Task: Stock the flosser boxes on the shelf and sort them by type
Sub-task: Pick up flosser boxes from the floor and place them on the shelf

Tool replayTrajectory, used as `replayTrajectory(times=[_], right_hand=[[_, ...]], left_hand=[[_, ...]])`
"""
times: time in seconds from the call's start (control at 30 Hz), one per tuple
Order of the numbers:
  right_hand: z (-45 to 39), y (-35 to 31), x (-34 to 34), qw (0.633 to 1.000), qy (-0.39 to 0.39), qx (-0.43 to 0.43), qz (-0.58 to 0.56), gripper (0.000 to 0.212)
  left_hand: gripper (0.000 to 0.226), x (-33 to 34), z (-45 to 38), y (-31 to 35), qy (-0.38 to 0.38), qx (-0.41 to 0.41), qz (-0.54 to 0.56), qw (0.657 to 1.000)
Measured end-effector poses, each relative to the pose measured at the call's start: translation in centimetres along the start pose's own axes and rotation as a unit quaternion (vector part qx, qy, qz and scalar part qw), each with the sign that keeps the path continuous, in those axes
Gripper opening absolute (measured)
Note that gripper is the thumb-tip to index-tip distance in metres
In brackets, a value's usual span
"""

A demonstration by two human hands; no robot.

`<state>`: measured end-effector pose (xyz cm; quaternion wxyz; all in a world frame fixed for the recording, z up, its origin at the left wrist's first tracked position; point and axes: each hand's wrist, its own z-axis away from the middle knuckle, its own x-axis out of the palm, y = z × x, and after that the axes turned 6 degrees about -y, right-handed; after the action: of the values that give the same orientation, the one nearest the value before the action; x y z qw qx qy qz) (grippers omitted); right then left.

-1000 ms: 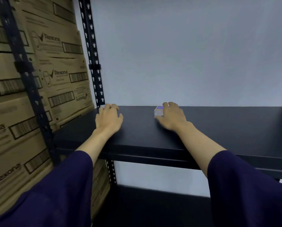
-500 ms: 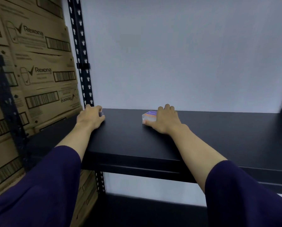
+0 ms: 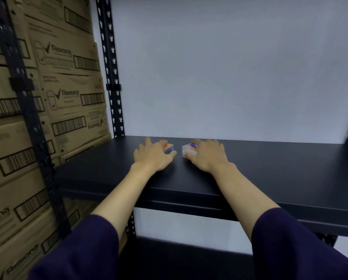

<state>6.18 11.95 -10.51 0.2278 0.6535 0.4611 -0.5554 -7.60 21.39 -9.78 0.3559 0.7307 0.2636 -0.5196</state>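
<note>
Flosser boxes, two of them, sit on the black shelf (image 3: 270,168) just left of frame centre, near the back edge by the pale wall. Orange-labelled box (image 3: 168,148) on the left; purple-labelled box (image 3: 190,149) on the right; a narrow gap of bare shelf between them, not touching.

Handling, by my reckoning: small, light, rigid clear-plastic cases. Likely slick on the painted metal, so they should slide with a nudge. Best taken across the short sides, thumb one side and fingers the other; a squeeze on the lid face might pop it.

Left hand (image 3: 153,156) lies over the orange box, fingers draped across its top and far side, thumb reaching towards the gap. Only the box's right end shows past the fingers. Grip looks loose, curled round it.

Right hand (image 3: 206,156) covers the purple box likewise, thumb against its near face, fingers over the top; left end of the box showing.

Blur softens fingertips; exact contact uncertain.

Cardboard cartons (image 3: 64,81) stacked at frame left.
</note>
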Motion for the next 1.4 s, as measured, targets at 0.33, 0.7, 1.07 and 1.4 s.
replayTrajectory(times=[0.33, 0.7, 1.07, 1.4], right_hand=[[7.7, -1.5, -1.6, 1.0, 0.0, 0.027, 0.0, 0.054], [26.6, 2.2, -5.1, 0.996, 0.033, 0.036, -0.074, 0.059], [37.8, 11.7, 9.8, 0.982, -0.107, 0.127, -0.091, 0.072], [40.0, 18.3, 25.3, 0.947, -0.243, 0.201, -0.057, 0.072]], left_hand=[[0.057, -1.0, 7.5, 1.6, -0.004, 0.006, 0.02, 1.0], [0.058, -0.2, 24.2, 3.6, 0.049, 0.096, 0.106, 0.988], [0.055, 19.7, 31.6, 5.1, -0.144, 0.081, 0.139, 0.976], [0.053, 35.8, 31.7, 2.0, -0.27, -0.021, 0.154, 0.95]])
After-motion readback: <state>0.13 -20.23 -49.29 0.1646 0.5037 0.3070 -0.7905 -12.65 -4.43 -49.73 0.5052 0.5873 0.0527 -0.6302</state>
